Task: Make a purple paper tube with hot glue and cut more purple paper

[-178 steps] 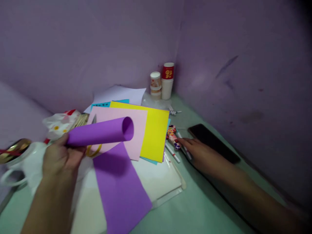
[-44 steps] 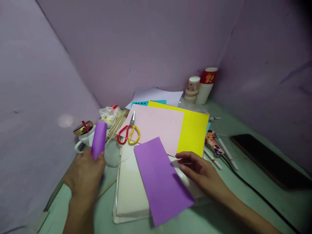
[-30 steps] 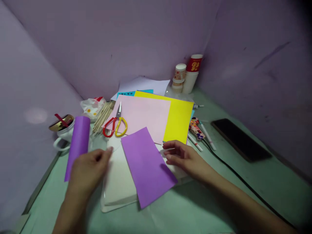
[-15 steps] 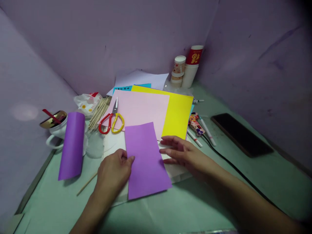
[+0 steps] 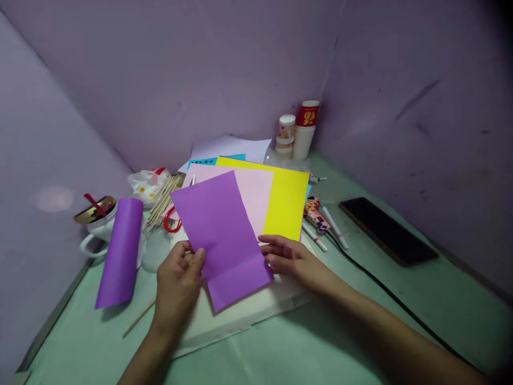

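My left hand (image 5: 180,275) pinches the left edge of a purple sheet of paper (image 5: 222,230), thumb on top. The sheet is raised and tilted, with a faint crease across its lower part. At its lower right edge my right hand (image 5: 290,259) has its fingers extended; whether they touch the sheet I cannot tell. Under the sheet lie a pink sheet (image 5: 256,195) and a yellow sheet (image 5: 286,206) on a white pad (image 5: 240,321). Most of the scissors (image 5: 170,220) is hidden behind the purple sheet. Further left stands a purple paper roll (image 5: 121,251), leaning beside a white mug (image 5: 100,231).
Wooden sticks (image 5: 164,200) and a plastic bag (image 5: 148,184) lie behind the mug. One loose stick (image 5: 138,318) is near my left forearm. At right are markers (image 5: 334,227), a patterned corded tool (image 5: 316,215) and a phone (image 5: 387,230). Paper cups (image 5: 304,131) stand in the corner.
My left hand has set the purple roll down at the left, moved to the flat purple sheet and lifted it. The sheet now covers most of the scissors. My right hand has come to its right edge.
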Demonstrator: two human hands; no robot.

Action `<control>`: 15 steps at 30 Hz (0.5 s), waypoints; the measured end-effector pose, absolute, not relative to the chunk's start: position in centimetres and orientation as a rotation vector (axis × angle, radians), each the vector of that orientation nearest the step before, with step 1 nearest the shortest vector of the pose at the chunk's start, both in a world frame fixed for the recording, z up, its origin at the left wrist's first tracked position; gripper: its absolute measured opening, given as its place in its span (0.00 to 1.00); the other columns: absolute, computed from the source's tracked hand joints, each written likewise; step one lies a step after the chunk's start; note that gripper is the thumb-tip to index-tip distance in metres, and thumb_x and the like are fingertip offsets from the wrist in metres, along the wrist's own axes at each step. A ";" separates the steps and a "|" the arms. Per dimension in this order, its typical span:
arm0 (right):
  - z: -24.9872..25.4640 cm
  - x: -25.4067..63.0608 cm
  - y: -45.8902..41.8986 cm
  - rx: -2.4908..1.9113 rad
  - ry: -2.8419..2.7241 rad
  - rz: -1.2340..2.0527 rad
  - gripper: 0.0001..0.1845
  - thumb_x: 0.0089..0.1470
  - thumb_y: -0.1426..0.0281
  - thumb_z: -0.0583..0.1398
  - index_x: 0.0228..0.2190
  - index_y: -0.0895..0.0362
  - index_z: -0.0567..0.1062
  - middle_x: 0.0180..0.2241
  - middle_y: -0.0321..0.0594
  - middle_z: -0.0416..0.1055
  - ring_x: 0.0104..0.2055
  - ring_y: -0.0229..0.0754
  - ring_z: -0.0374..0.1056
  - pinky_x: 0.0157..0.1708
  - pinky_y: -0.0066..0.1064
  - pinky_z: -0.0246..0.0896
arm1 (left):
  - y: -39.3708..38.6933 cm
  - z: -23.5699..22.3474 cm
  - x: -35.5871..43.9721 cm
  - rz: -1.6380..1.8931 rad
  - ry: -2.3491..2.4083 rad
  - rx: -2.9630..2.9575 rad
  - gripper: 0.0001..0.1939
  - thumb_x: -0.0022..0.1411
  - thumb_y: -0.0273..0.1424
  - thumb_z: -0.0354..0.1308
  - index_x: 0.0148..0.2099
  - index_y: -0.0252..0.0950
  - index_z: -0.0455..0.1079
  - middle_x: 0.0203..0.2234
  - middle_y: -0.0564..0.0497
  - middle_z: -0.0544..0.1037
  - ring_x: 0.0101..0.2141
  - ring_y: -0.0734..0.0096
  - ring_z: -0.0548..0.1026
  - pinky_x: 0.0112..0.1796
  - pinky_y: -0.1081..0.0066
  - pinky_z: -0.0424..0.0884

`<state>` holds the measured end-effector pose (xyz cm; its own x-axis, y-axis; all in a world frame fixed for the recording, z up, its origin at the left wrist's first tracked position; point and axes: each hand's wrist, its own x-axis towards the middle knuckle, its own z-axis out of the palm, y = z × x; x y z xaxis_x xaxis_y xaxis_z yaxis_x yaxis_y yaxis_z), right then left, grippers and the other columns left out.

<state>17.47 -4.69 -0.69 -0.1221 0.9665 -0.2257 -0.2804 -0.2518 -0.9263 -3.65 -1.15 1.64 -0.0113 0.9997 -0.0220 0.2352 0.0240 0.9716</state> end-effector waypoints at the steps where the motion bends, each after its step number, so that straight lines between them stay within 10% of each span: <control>1: -0.7 17.3 -4.7 -1.099 -0.948 1.576 0.22 0.42 0.72 0.62 0.43 0.57 0.70 0.39 0.44 0.75 0.38 0.41 0.71 0.39 0.35 0.62 | -1.3 1.7 -3.5 1.093 1.382 1.351 0.13 0.54 0.40 0.58 0.38 0.39 0.66 0.13 0.63 0.57 0.15 0.81 0.57 0.18 0.79 0.52; 15: -0.2 16.2 -5.3 -0.894 -1.048 1.652 0.23 0.39 0.74 0.63 0.42 0.57 0.73 0.31 0.36 0.76 0.30 0.36 0.69 0.32 0.27 0.61 | -0.7 1.5 -2.7 1.100 1.401 1.184 0.16 0.48 0.41 0.59 0.34 0.37 0.61 0.11 0.61 0.66 0.11 0.79 0.61 0.14 0.79 0.56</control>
<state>16.18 -5.27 -0.18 -0.2804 0.9560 -0.0867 -0.3289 -0.1806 -0.9270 -2.66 -0.73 1.47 -0.0668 0.9912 -0.1142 0.1238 0.1218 0.9848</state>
